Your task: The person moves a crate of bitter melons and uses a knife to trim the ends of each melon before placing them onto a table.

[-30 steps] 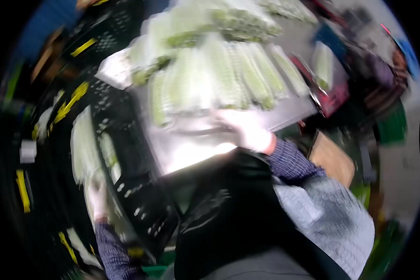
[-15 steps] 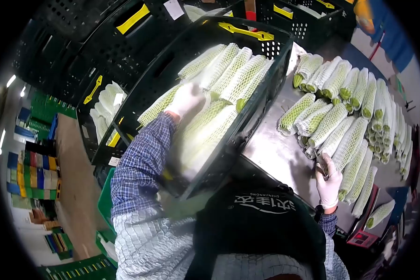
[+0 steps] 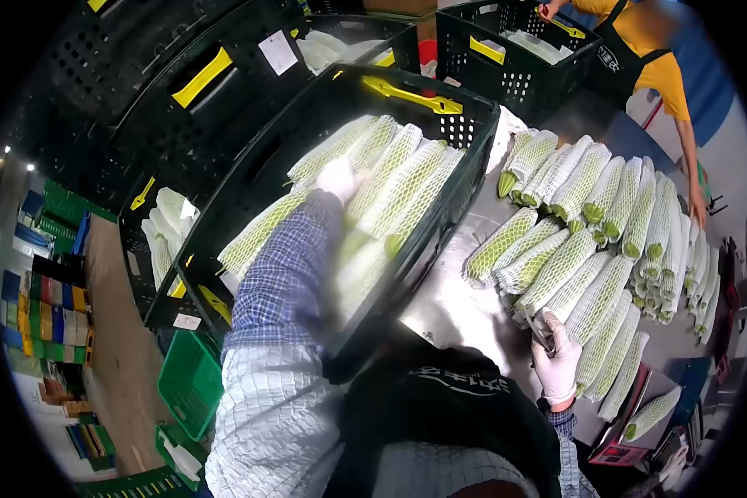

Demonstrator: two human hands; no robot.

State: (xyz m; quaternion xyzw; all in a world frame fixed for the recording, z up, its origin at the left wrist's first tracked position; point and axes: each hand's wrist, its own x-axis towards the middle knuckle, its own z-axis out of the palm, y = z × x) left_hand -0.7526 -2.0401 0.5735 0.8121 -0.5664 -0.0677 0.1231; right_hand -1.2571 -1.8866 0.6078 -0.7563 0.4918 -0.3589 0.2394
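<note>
Inside a dark green crate [image 3: 261,162], my left hand [image 3: 339,181] in a white glove is on the green vegetables in white foam nets [image 3: 402,187]; its fingers are blurred, and what it holds cannot be made out. My right hand [image 3: 558,365], also gloved, has its thumb and fingers bent around something thin and grey that I cannot identify. It is at the lower end of the netted vegetables [image 3: 593,311] heaped on the metal table [image 3: 456,311]. These lie side by side in rows, with their green ends showing.
A co-worker in an orange top [image 3: 668,83] stands at the upper right, one hand by the far vegetables. Another dark crate [image 3: 506,70] stands at the back. A green basket [image 3: 189,383] is at lower left. One netted vegetable [image 3: 651,413] lies apart at right.
My left hand has moved farther up within the crate. The view has shifted, so the crate and table sit lower and more leftward. More of the co-worker shows. My right hand remains by the heap.
</note>
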